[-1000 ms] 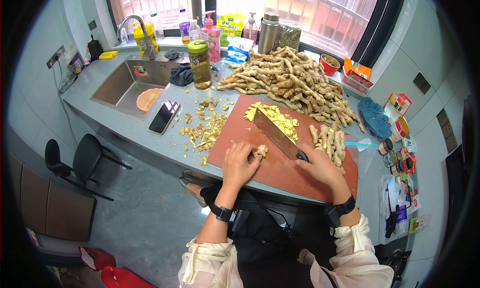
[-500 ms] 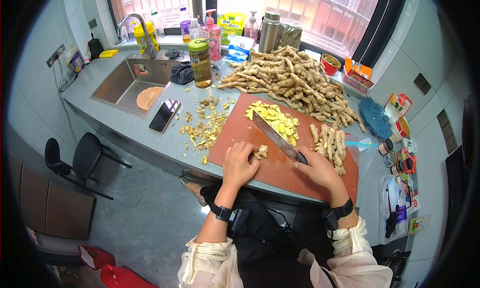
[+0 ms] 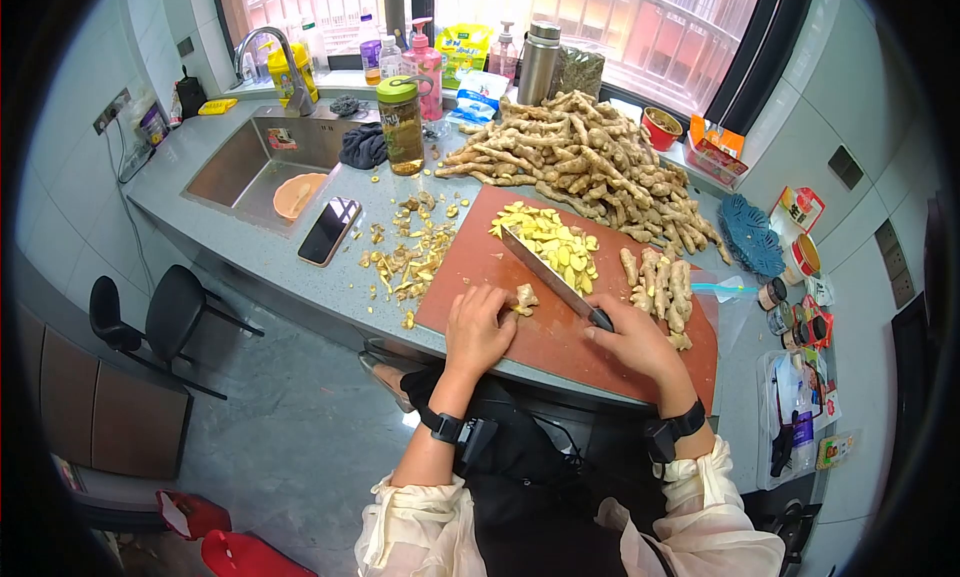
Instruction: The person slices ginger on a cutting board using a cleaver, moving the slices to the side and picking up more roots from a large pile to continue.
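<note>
My right hand [image 3: 632, 339] is closed round the black handle of a knife [image 3: 548, 277], its blade slanting up and left beside a heap of yellow ginger slices [image 3: 560, 245]. Curled fingers of my left hand [image 3: 482, 327] rest on the red-brown cutting board [image 3: 450, 295], against a small ginger piece [image 3: 525, 298]. Several whole ginger roots [image 3: 665, 292] lie on the board's right part. Behind it rises a large pile of ginger [image 3: 590, 157]. Peelings and scraps [image 3: 410, 252] are spread left of the board.
A phone [image 3: 329, 232] lies near the sink [image 3: 215, 182]. A green-lidded bottle [image 3: 402, 127] stands behind the scraps. On the right are a blue leaf-shaped dish [image 3: 750, 235], jars [image 3: 780, 319] and a clear tray [image 3: 768, 447].
The knife blade has turned slightly, showing a narrower face. My left hand and the ginger piece have barely moved.
</note>
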`<state>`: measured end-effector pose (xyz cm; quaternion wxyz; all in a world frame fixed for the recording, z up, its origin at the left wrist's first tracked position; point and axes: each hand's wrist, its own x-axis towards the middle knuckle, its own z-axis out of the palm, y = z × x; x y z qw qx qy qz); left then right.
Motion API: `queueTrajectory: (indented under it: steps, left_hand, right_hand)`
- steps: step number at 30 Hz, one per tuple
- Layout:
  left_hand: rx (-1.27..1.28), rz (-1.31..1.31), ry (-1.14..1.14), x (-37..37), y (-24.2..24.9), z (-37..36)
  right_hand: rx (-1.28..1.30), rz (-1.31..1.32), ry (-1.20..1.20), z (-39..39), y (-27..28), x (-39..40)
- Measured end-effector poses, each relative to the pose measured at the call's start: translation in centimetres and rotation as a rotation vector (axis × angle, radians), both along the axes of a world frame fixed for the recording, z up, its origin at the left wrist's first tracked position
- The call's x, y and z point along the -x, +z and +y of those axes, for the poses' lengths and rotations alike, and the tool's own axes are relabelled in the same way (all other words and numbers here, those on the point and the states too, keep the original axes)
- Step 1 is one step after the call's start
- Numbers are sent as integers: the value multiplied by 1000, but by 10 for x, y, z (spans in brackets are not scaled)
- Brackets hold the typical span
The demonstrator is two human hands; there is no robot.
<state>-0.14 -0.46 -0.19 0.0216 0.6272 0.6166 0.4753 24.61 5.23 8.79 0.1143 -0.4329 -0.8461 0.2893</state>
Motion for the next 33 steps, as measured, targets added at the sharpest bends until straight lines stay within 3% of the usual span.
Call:
queueTrajectory:
  steps: [10,15,33]
  left_hand:
    - [-24,35,-85,2,-2,-2]
    - [-58,-21,-108,2,1,-3]
    - [-52,13,-182,0,-7,-2]
  right_hand:
    - [-40,41,7,0,-7,-2]
    - [65,121,-27,-7,6,0]
    - [14,13,37,-13,22,4]
